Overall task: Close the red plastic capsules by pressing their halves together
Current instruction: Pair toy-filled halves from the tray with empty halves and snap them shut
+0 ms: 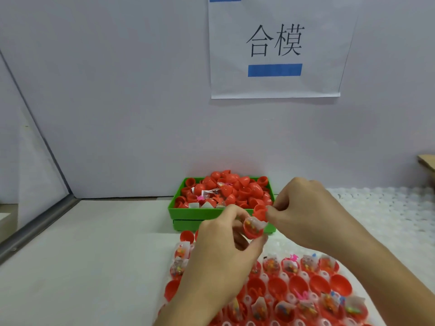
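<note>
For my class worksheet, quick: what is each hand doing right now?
Left hand: holds a filled red capsule half.
Right hand: pinches an empty red capsule half.

Your left hand (226,250) and right hand (303,212) are raised close together, fingers curled in pinching grips, forearms angled inward.

You face a pale table (82,255). On it, at the back against the wall, sits a green tray (188,211) heaped with red capsule halves (235,189). Nearer you lies a clear holder (303,300) with rows of open, filled red capsules (289,267).
</note>
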A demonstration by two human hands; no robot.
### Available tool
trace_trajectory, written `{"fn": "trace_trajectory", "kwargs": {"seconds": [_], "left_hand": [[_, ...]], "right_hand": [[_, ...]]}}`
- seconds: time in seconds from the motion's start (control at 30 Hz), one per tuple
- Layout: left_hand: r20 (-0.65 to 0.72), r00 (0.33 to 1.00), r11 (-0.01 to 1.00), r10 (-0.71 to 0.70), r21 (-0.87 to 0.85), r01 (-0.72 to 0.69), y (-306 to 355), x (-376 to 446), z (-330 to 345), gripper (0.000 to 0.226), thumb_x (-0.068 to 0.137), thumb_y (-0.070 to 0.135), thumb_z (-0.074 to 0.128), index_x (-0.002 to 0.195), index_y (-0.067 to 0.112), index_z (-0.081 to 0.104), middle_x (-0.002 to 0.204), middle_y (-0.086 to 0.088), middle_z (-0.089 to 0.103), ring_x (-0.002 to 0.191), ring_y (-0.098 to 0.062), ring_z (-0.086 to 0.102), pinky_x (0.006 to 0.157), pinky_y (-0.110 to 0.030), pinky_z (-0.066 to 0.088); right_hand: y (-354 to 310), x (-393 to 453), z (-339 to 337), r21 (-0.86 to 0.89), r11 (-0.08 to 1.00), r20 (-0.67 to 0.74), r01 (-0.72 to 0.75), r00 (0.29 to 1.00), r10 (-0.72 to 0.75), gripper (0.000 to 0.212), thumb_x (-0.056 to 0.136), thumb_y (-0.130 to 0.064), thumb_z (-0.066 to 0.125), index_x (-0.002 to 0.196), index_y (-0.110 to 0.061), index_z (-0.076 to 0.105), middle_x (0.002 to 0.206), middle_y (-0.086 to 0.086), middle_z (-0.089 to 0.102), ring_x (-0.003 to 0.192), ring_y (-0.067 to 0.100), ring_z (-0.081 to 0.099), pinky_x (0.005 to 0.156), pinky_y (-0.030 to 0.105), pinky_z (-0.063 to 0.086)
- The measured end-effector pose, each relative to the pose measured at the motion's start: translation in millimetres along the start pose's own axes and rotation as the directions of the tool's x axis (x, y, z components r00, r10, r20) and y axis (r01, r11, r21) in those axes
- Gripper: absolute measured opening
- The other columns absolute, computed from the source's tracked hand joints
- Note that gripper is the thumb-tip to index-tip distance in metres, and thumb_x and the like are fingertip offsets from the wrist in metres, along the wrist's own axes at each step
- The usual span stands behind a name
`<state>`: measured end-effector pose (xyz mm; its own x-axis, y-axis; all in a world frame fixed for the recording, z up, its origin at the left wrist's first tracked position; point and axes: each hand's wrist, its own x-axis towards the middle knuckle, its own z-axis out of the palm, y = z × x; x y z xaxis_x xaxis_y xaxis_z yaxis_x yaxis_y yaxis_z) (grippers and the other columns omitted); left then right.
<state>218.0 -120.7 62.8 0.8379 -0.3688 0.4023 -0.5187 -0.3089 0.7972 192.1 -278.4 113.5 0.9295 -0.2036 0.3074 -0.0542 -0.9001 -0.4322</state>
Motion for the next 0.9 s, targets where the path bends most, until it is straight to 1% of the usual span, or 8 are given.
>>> {"fn": "trace_trajectory", "kwargs": {"seconds": [0.07,0.17,0.23,0.3,0.4,0.57,0.63,0.9], "left_hand": [[-0.018,1.000,0.997,-0.013,-0.071,0.011,0.6,-0.6,0.3,0.021,0.079,0.026,0.082,0.081,0.034,0.063,0.077,0.016,0.072,0.070,-0.006,0.071,0.063,-0.018,0.057],[-0.002,0.999,0.989,-0.040,-0.140,0.040,0.5,-0.3,-0.4,0.021,0.081,0.020,0.080,0.082,0.033,0.064,0.077,0.009,0.073,0.069,-0.014,0.072,0.067,-0.028,0.060],[0.025,0.998,0.983,-0.061,-0.172,0.064,0.9,-0.3,-0.1,0.023,0.083,0.019,0.079,0.084,0.037,0.063,0.077,0.007,0.074,0.070,-0.016,0.073,0.070,-0.034,0.061],[0.039,0.997,0.980,-0.068,-0.184,0.074,1.4,-0.1,0.5,0.026,0.084,0.019,0.078,0.085,0.040,0.062,0.077,0.006,0.074,0.070,-0.017,0.073,0.070,-0.035,0.061],[0.033,0.997,0.976,-0.072,-0.202,0.077,1.8,0.0,-0.7,0.024,0.084,0.018,0.077,0.085,0.037,0.062,0.076,0.007,0.074,0.069,-0.016,0.073,0.069,-0.031,0.061],[0.028,0.998,0.978,-0.056,-0.198,0.061,3.8,0.4,-3.9,0.018,0.085,0.019,0.077,0.085,0.030,0.063,0.077,0.008,0.075,0.070,-0.014,0.073,0.070,-0.030,0.061],[0.036,0.999,0.984,-0.038,-0.173,0.043,4.7,0.8,-4.1,0.018,0.085,0.020,0.077,0.085,0.031,0.062,0.077,0.010,0.075,0.071,-0.014,0.073,0.071,-0.031,0.060],[0.030,1.000,0.994,0.001,-0.111,0.002,2.4,0.4,-3.5,0.018,0.083,0.024,0.078,0.084,0.032,0.062,0.077,0.013,0.074,0.071,-0.010,0.072,0.069,-0.022,0.058]], "right_hand": [[1.4,-0.6,-2.0,0.029,0.999,0.021,0.014,1.000,-0.014,0.045,0.082,-0.017,0.061,0.041,-0.006,0.044,0.036,-0.001,0.025,0.036,0.016,0.021,0.036,0.020,0.019],[4.7,0.7,-9.4,0.072,0.996,0.044,0.054,0.997,-0.057,0.046,0.087,-0.022,0.059,0.047,-0.005,0.046,0.038,0.003,0.031,0.039,0.014,0.022,0.038,0.023,0.023],[6.5,1.3,-15.0,0.104,0.991,0.057,0.088,0.994,-0.094,0.036,0.089,-0.021,0.056,0.056,-0.008,0.060,0.045,0.009,0.053,0.038,0.014,0.035,0.040,0.026,0.035],[5.5,1.0,-19.5,0.160,0.983,0.082,0.092,0.991,-0.107,0.026,0.089,-0.014,0.052,0.076,-0.023,0.073,0.056,0.006,0.067,0.046,0.013,0.058,0.048,0.028,0.049],[3.7,-0.6,-23.2,0.237,0.965,0.092,0.115,0.986,-0.140,0.034,0.086,-0.008,0.047,0.096,-0.033,0.068,0.060,0.001,0.070,0.057,0.012,0.067,0.053,0.027,0.052],[1.3,-3.1,-23.2,0.283,0.940,0.085,0.188,0.972,-0.220,0.013,0.091,-0.029,0.060,0.085,-0.036,0.069,0.062,-0.009,0.070,0.057,0.014,0.065,0.055,0.031,0.050],[-1.3,-3.1,-19.5,0.311,0.927,0.046,0.210,0.971,-0.235,0.011,0.089,-0.036,0.066,0.080,-0.034,0.072,0.060,-0.010,0.069,0.055,0.015,0.065,0.054,0.032,0.049],[-3.4,-1.1,-14.4,0.312,0.925,-0.019,0.215,0.975,-0.220,0.018,0.084,-0.019,0.075,0.068,-0.026,0.074,0.057,-0.014,0.067,0.053,0.001,0.063,0.053,0.012,0.046]]}}
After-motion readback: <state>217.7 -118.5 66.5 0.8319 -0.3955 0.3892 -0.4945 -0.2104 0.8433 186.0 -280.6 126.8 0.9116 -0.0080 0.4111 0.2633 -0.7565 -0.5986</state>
